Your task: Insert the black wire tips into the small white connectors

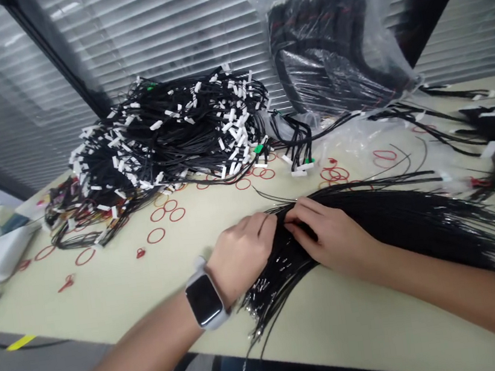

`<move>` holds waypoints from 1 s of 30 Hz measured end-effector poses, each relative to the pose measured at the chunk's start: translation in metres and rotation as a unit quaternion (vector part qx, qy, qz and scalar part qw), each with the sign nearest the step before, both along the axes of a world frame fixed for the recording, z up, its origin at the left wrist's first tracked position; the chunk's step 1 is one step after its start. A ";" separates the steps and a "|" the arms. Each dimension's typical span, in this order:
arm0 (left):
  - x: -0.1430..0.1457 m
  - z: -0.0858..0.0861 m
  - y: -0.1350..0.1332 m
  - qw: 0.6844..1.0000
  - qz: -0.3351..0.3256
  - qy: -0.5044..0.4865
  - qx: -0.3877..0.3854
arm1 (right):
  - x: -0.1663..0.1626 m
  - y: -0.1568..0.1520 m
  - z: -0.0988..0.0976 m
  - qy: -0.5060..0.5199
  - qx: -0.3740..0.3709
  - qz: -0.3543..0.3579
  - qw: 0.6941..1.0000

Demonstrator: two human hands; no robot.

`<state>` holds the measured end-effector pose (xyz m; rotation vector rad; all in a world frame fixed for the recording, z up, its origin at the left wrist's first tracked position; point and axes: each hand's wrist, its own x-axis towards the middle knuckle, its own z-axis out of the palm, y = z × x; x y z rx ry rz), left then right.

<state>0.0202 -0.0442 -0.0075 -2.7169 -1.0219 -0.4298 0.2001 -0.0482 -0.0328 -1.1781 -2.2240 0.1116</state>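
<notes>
A thick bundle of thin black wires (397, 214) lies across the pale table (338, 319), its bare metal ends fanned toward the front edge. My left hand (243, 256), with a smartwatch (204, 300) on the wrist, rests on the bundle near its ends, fingers curled and pinching strands. My right hand (327, 233) lies on the bundle just beside it, fingertips pressed together on the same wires. Both hands meet at the top of the bundle.
A big heap of black wires with white connectors (168, 135) sits at the back left. Red rubber bands (160, 218) are scattered across the table. A clear plastic bag of black wires (330, 53) leans at the back. A white box (1, 254) stands at the left edge.
</notes>
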 end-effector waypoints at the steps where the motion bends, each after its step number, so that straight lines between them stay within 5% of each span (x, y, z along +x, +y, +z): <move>1: 0.000 0.000 0.001 1.000 0.002 -0.001 -0.002 | 0.000 0.000 0.000 -0.003 -0.001 -0.003 1.000; 10: -0.001 -0.001 0.000 1.000 0.006 -0.003 -0.011 | 0.000 0.001 -0.002 -0.007 -0.013 0.006 1.000; 15: -0.004 0.001 0.003 0.988 0.001 -0.106 -0.108 | -0.001 0.000 0.000 0.005 -0.007 0.009 1.000; 21: -0.005 0.008 0.011 0.921 0.006 -0.267 -0.283 | -0.003 0.000 0.002 0.014 0.011 0.002 1.000; 25: -0.005 0.007 0.017 0.843 0.021 -0.337 -0.419 | -0.003 0.001 0.001 0.020 0.017 0.000 1.000; 30: -0.008 0.005 0.023 0.781 0.012 -0.375 -0.500 | -0.003 0.000 0.000 0.029 0.021 0.006 0.999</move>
